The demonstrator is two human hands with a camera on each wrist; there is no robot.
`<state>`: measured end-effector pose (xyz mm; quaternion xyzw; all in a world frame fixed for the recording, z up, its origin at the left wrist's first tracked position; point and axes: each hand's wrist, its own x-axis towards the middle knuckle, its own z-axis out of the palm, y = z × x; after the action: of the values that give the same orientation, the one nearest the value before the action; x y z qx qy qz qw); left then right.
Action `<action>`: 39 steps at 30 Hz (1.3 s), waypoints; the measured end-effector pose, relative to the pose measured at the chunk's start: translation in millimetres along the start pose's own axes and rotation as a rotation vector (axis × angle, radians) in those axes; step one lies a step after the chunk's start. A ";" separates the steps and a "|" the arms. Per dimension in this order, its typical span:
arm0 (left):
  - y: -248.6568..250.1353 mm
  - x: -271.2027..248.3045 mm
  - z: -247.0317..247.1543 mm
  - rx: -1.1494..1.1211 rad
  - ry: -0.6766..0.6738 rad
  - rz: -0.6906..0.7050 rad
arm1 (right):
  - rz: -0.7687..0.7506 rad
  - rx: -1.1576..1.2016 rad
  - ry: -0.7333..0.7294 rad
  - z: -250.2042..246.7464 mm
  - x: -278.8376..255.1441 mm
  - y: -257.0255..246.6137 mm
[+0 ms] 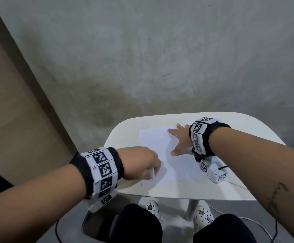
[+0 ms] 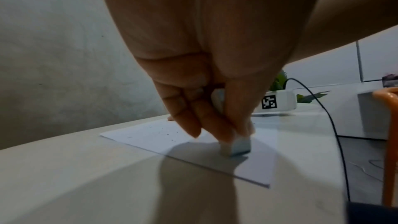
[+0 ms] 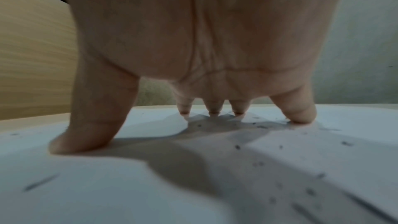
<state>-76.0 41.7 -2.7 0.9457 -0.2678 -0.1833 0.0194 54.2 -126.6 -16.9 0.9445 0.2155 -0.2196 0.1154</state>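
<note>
A white sheet of paper (image 1: 160,151) lies on a small white table (image 1: 177,190). My left hand (image 1: 148,165) pinches a white eraser (image 2: 237,146) and holds its lower end against the sheet near the paper's front left corner. In the head view only a sliver of the eraser (image 1: 152,173) shows under the curled fingers. My right hand (image 1: 179,139) lies spread on the paper's right side, with its straight fingertips (image 3: 213,113) and thumb (image 3: 86,134) pressing down. Dark eraser crumbs (image 3: 258,163) dot the sheet around it.
A white wrist camera unit (image 1: 214,171) with a cable rests on the table by my right wrist. Below the table edge are my knees and two white clogs (image 1: 152,207). An orange chair part (image 2: 387,142) stands at the right in the left wrist view. A grey wall lies beyond.
</note>
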 end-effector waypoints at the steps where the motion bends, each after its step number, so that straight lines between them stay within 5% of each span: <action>1: 1.1 -0.9 -2.2 0.008 -0.019 0.001 | 0.001 0.004 -0.002 -0.1 0.5 0.4; 7: 12.1 22.7 -11.6 -0.009 0.164 -0.012 | -0.001 -0.007 0.048 3.4 -7.3 -5.5; 13: 2.9 -1.5 -4.5 -0.048 -0.043 0.010 | -0.015 0.001 -0.002 -0.5 -2.5 1.4; 19: 15.8 23.1 -13.1 -0.004 0.124 0.015 | -0.004 -0.021 0.016 -0.2 -5.6 -4.0; 25: 9.3 5.8 -6.1 0.030 -0.033 0.024 | -0.011 -0.009 0.010 1.5 -2.8 0.5; 31: 17.2 26.0 -14.1 -0.031 0.141 0.031 | -0.002 -0.018 0.006 0.8 -3.4 -2.5; 39: 12.5 15.7 -14.0 -0.012 0.046 0.040 | -0.018 -0.010 0.002 -0.6 -4.1 -1.2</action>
<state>-64.8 22.1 6.8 0.9439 -0.2853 -0.1627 0.0348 50.6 -126.9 -14.6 0.9421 0.2252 -0.2187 0.1178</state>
